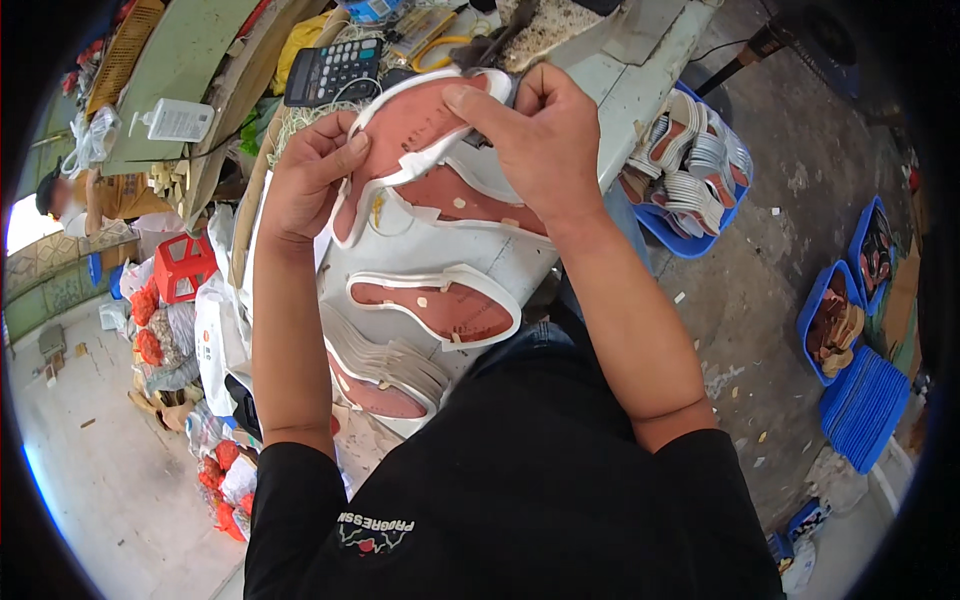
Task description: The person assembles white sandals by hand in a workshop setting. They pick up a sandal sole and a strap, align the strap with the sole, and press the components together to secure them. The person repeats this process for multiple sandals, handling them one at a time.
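Note:
My left hand point(318, 178) and my right hand point(548, 140) hold one shoe insole point(410, 118) up over the white table point(345, 262). It has a reddish-brown face and a raised white edge. The left thumb and fingers pinch its near left side; the right thumb presses on its face close to the far right end. Partly hidden below it lies a second insole point(470, 203) of the same kind. Nearer to me rests another insole point(432, 306), face up. A stack of several insoles point(385, 378) stands at the table's near left edge.
A calculator point(333, 72) and yellow-handled scissors point(438, 48) lie beyond my hands. On the floor to the right stand a blue basket point(690, 246) of insoles and other blue baskets point(807, 322). A red stool point(183, 268) and a person point(122, 196) are at the left.

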### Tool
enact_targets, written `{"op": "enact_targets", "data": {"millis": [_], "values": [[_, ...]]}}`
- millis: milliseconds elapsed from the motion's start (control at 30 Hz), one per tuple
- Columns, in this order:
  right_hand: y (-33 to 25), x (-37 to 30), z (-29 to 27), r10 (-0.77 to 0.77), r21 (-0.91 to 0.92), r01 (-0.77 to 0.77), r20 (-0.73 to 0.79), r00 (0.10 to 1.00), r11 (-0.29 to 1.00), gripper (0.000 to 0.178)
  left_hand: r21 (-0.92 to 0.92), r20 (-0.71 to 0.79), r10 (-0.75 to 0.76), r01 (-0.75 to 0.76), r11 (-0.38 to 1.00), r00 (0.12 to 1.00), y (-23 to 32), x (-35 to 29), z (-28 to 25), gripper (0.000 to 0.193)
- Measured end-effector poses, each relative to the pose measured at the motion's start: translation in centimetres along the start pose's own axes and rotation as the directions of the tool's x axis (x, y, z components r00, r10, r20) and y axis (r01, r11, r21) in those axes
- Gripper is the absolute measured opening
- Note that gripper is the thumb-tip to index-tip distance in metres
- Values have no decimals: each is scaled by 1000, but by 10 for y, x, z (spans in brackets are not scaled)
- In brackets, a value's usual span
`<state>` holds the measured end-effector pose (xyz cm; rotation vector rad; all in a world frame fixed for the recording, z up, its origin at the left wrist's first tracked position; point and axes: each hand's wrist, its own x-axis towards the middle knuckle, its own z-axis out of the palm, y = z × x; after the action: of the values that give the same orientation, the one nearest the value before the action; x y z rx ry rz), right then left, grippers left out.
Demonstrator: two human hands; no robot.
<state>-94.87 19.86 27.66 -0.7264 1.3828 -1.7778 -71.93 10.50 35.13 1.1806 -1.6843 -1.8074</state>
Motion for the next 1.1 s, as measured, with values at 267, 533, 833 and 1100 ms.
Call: {"op": "enact_targets", "data": {"millis": [267,533,833,1100], "values": [[5,2,-3,-38,-8,39,39,999,999,54,-105,-104,-27,16,994,994,-19,-32,36,17],[-4,1,-10,78,108,-90,110,991,990,48,-160,-82,-29,15,987,996,-27,-47,88,33],[3,-30,-57,67,51,-107,498,864,993,42,-308,-228,59,-129,942,972,-24,-31,140,23],[0,-29,-60,252,-155,-199,619,744,968,53,-310,-356,55,-174,935,933,-16,-19,139,26]]}}
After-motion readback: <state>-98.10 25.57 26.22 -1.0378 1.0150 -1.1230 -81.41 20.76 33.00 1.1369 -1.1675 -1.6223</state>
